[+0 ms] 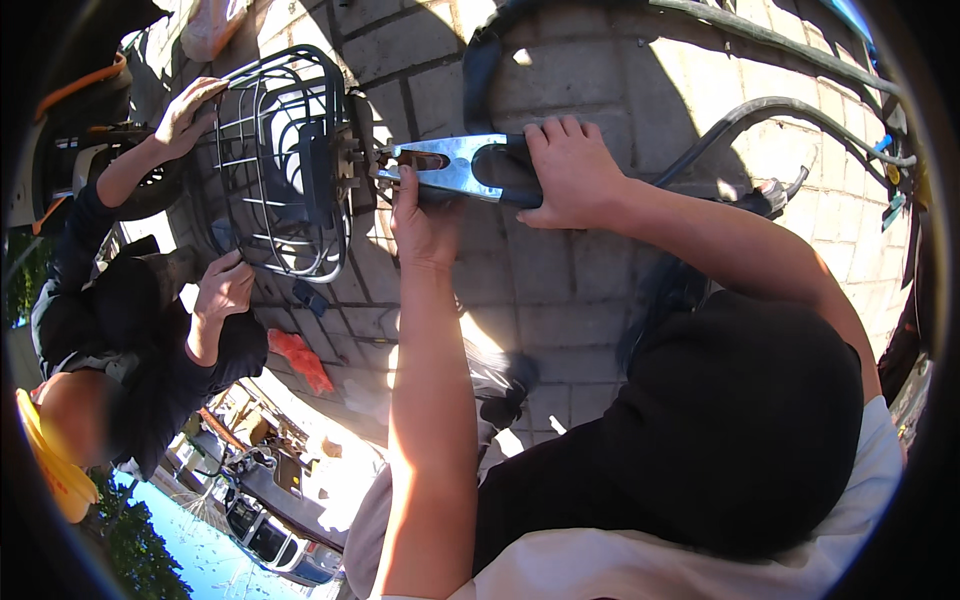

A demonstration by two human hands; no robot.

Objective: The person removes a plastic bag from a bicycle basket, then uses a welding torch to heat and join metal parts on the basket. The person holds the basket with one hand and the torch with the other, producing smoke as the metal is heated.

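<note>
The clamp [455, 168] lies level above the grey paving [570, 270], its nose pointing left to a black wire basket [275, 165]. Its body is bright silver metal, shiny and flat-faced, tapering from the handle end; a long cutout near the nose shows a copper-brown part inside, and 2 black-covered handles run back from the metal. The right hand [578, 172] squeezes across these handles, fingers over the far side and thumb on the near side. The left hand [425, 225] sits under the nose with its thumb against the near metal edge (its fingers are hidden below, so I cannot tell how firmly it pinches). The nose is just beside the basket's bracket [347, 165]; whether they touch is unclear. A co-worker's 2 hands [225, 288] hold the basket at the left.
</note>
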